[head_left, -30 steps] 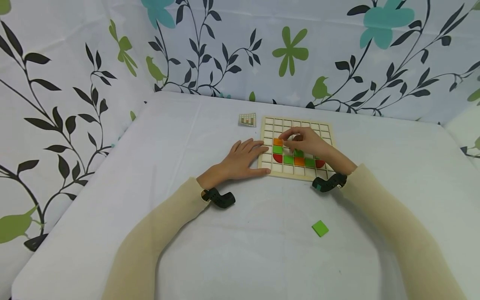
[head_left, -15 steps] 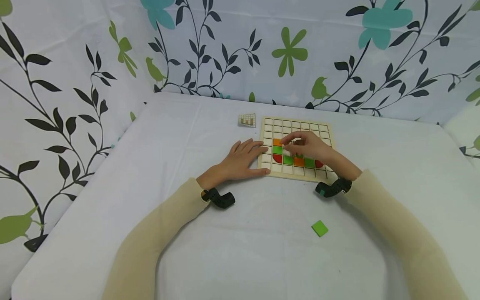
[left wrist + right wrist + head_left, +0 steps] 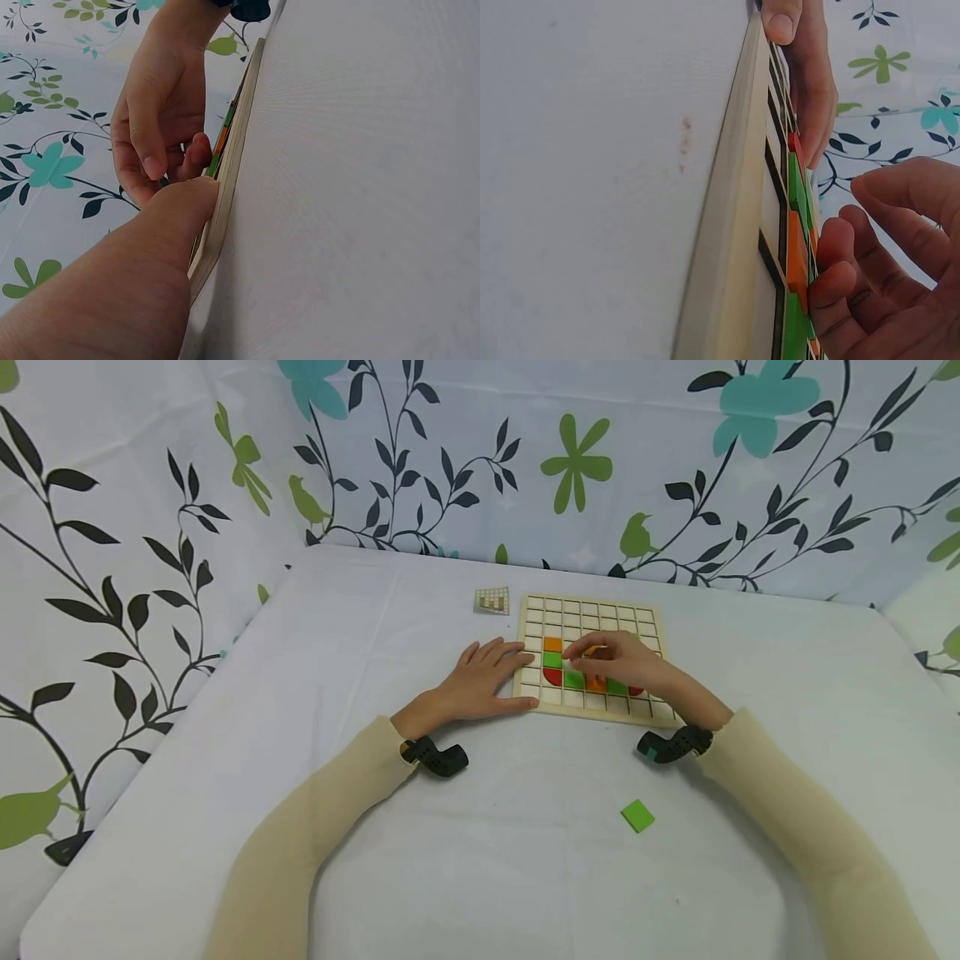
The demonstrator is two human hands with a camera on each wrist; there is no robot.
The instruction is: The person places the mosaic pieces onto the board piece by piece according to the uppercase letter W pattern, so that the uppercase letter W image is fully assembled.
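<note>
A square wooden grid board (image 3: 591,610) lies on the white-covered table, with green, orange and red tiles in some cells. My left hand (image 3: 480,681) rests flat at the board's left edge, fingers spread, its thumb (image 3: 196,193) at the near corner. Over the tiles hovers my right hand (image 3: 618,658), fingers loosely bent. No piece shows between its fingertips, and it covers part of the pattern. In the right wrist view its lower fingers (image 3: 834,281) are close to an orange tile (image 3: 798,255); whether they touch cannot be told.
A loose green square tile (image 3: 637,816) lies on the table in front of the right forearm. Behind the left hand is a small card printed with a grid (image 3: 492,601). A patterned cloth (image 3: 420,452) hangs along the back and left.
My right hand has shifted slightly toward me and to the right over the board, baring more of the orange tile at left. The left hand stays in place.
</note>
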